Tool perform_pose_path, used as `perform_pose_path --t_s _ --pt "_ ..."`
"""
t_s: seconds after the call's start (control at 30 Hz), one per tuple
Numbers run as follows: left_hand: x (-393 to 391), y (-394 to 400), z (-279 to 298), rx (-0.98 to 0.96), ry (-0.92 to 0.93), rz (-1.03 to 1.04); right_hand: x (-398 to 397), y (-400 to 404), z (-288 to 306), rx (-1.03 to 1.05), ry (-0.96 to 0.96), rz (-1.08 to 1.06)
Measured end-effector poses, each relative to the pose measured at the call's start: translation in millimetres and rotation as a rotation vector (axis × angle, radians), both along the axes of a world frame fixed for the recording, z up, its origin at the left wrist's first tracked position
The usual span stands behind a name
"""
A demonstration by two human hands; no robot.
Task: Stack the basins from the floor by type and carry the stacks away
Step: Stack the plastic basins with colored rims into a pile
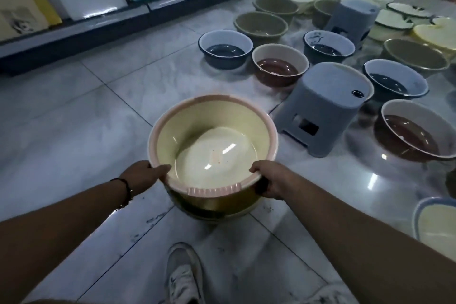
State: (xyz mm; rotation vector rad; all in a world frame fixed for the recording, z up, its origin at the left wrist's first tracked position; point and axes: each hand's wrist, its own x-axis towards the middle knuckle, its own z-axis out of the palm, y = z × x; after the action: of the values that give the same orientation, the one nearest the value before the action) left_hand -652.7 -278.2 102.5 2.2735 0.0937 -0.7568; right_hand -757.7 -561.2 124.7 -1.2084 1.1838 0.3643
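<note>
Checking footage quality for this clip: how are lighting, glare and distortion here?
Head view: dim overall; bright glare streaks inside the yellow basin held by the left hand and right hand, and on the glossy floor tiles; wide-angle bending curves the shelf; far basins look soft.

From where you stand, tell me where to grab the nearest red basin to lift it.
Take the red basin by its pale flared rim, one hand on each opposite side, coming from above. It sits upright and open on the floor, the rim juts out past the wall, and nothing is stacked in it. The grey stool crowds its left, so the near and far edges are probably easier.
</note>
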Motion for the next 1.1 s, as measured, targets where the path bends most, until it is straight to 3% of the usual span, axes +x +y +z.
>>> perform_pose_path --t_s 0.13,0.23,0.4,0.57,0.97,1.03,1.1 --pt "9 -7 -40 0.149 0.004 -0.093 1 -2 -67 -0.386 0.122 0.194" --pt "10 -25 -68 0.229 0.074 -0.118 -15 -10 -105 -0.263 0.052 0.101" --pt "3 -54 -93 0.178 0.210 -0.030 -28 -35 -133 -0.111 -0.024 -0.006" --pt "-1 -112 -89 0.098 0.220 -0.091 -54 -81 -138 -0.049 -0.075 -0.162" --pt "-63 -309 -70 0.220 0.020 -0.854 -199 -204 -137 -0.084 0.009 -0.669" --pt "-71 -331 -63 0.311 -0.105 -1.048 -218 -217 -127 -0.088 0.046 -0.670" --pt "-78 -342 -55 0.400 -0.245 -1.202 -236 -224 -116 -0.118 0.099 -0.538"
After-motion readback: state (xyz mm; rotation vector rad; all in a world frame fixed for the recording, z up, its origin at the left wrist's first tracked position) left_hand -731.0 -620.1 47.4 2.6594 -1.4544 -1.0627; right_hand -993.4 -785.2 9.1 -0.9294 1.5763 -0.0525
